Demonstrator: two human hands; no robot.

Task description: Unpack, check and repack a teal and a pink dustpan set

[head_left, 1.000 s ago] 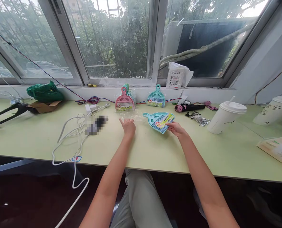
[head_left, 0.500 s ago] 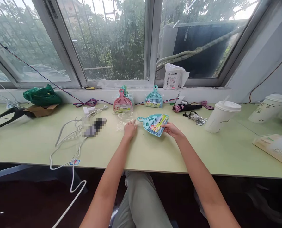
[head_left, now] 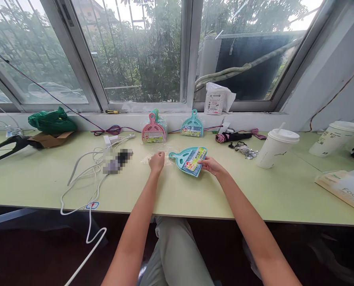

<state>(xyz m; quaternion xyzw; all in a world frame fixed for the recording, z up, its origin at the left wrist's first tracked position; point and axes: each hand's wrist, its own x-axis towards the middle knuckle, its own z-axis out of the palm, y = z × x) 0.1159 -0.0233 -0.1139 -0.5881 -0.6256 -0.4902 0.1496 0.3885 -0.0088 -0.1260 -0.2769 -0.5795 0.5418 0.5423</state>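
Note:
My right hand [head_left: 212, 165] grips the wide end of a teal dustpan-and-brush set [head_left: 184, 161], fingers at its printed label. The set is tilted above the table, its looped handle pointing left. My left hand [head_left: 156, 162] is closed in a fist on a crumpled clear plastic bag [head_left: 145, 159], left of the handle. Much of the bag is thin and hard to make out. Against the wall stand a stack of wrapped dustpan sets with a pink one [head_left: 154, 129] in front and, further right, a wrapped teal dustpan set [head_left: 192, 125].
White cables [head_left: 98, 186] trail over the left table edge. A green bag [head_left: 52, 120] sits at the back left. To the right are a folded umbrella [head_left: 236, 137], keys [head_left: 246, 149], a lidded paper cup [head_left: 276, 149] and a tissue pack [head_left: 345, 188].
My left hand has drawn slightly left and curled into a fist, with the plastic bag pulled lower and flatter. The teal dustpan set has shifted slightly left and down in my right hand.

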